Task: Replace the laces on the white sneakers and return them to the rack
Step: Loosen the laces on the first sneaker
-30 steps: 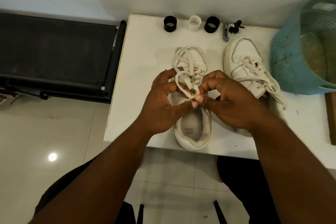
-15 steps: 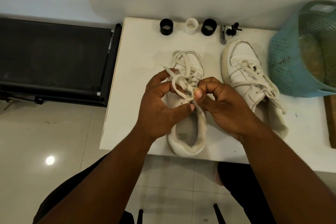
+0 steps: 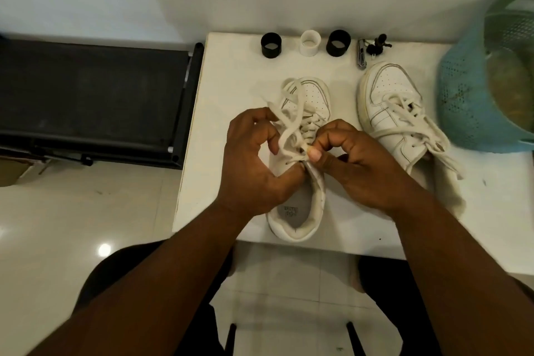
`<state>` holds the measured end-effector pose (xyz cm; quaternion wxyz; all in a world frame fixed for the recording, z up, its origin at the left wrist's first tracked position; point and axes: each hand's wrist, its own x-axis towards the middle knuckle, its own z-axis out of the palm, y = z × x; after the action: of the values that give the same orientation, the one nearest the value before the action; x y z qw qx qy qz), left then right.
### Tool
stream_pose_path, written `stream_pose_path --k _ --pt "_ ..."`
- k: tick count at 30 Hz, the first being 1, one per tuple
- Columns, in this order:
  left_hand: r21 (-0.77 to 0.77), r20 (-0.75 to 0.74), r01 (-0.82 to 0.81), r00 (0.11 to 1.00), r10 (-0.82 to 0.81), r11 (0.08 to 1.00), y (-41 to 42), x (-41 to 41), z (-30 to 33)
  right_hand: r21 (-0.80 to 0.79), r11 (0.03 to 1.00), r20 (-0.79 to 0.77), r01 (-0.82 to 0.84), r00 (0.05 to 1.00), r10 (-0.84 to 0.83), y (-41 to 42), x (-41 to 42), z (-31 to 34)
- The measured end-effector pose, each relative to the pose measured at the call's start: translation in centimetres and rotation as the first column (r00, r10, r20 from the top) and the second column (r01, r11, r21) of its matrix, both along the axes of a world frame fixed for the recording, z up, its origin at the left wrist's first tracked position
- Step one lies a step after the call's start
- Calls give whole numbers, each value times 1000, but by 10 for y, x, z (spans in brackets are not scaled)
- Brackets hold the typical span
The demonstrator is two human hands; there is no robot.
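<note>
Two white sneakers stand on the white table [image 3: 231, 113], toes pointing away from me. The left sneaker [image 3: 300, 217] is under both hands, and its off-white lace [image 3: 291, 113] loops loosely over the toe. My left hand [image 3: 254, 165] grips the lace and the upper at the shoe's left side. My right hand [image 3: 361, 165] pinches the lace between thumb and forefinger near the top eyelets. The right sneaker [image 3: 390, 113] lies untouched to the right, laced, with loose ends trailing toward its heel.
Along the table's back edge stand a black ring [image 3: 271, 46], a white ring [image 3: 310, 43], another black ring [image 3: 338, 43] and a small metal tool with dark keys [image 3: 368, 50]. A teal perforated basket [image 3: 485, 89] fills the right. A black treadmill [image 3: 92, 101] lies left.
My hands stay on the left sneaker's lace and have shifted slightly, and the lace loops have moved a little to the left. The right sneaker has not moved.
</note>
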<state>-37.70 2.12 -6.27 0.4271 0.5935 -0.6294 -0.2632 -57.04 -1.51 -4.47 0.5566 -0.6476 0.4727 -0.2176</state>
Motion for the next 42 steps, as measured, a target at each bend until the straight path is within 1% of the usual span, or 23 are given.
stream_pose_path --k 2,3,5,7,11,13,17,21,23,25,26,27,30,32,33,34,35,36,38,39,40,41,42 --pt "35 18 -69 997 69 997 10 -1 2 -5 1000 -6 -30 1000 29 3 -5 4" --pt "84 29 -103 994 101 991 14 -2 4 -30 999 -24 -30 999 30 5 -7 3" --pt "199 49 -159 987 153 967 22 -3 4 -82 997 -68 -7 998 1 7 -5 0" --pt "231 33 -173 985 170 957 29 -3 3 -98 995 -72 20 997 -27 8 -1 -1" --pt "113 -140 4 990 12 994 27 0 -3 -99 995 -24 9 1000 -12 6 1 5" --pt "131 -179 61 983 -37 990 16 4 -4 -124 992 -53 -17 999 10 4 3 8" --pt "142 -222 105 972 -71 984 4 -3 -3 -124 992 -75 30 996 -39 4 13 7" --pt "206 -478 149 878 -33 967 5 0 -7 -54 996 -9 65 998 -66 1 10 2" --pt "216 -505 160 863 -30 963 6 2 -11 -45 991 54 128 991 -125 1 10 0" --pt "211 -500 117 866 5 970 7 -3 -10 -14 974 190 227 957 -220 2 17 -1" --pt "194 -529 99 849 19 976 7 -7 -6 19 965 270 261 928 -256 3 21 -1" --pt "170 -589 105 808 16 980 7 -9 -2 62 959 350 277 894 -281 4 23 1" --pt "126 -811 236 584 -37 964 2 -5 9 230 940 545 252 766 -340 5 23 4" --pt "121 -889 303 456 -32 945 -2 4 11 324 922 635 212 674 -378 2 17 8" --pt "116 -918 336 395 -28 935 -3 10 12 351 916 660 196 642 -391 1 15 10" --pt "110 -937 369 348 -27 923 -4 14 13 353 917 669 185 635 -386 0 13 13" --pt "109 -946 392 324 -26 913 -5 19 14 327 926 652 187 665 -364 -1 9 15" --pt "108 -948 406 317 -29 908 -6 22 16 261 945 599 199 734 -320 -2 5 17" --pt "79 -950 407 308 -56 910 -8 30 19 67 980 370 189 907 -201 -4 -2 18" --pt "56 -950 400 303 -74 915 -9 34 20 -10 986 222 164 962 -158 -5 -4 17" --pt "46 -948 385 307 -81 922 -10 37 22 -56 988 101 142 985 -136 -6 -5 17" --pt "56 -945 359 319 -66 931 -11 40 23 -82 988 29 131 991 -129 -5 -5 16" --pt "77 -940 327 339 -41 942 -12 42 24 -88 988 5 124 992 -124 -5 -4 16"
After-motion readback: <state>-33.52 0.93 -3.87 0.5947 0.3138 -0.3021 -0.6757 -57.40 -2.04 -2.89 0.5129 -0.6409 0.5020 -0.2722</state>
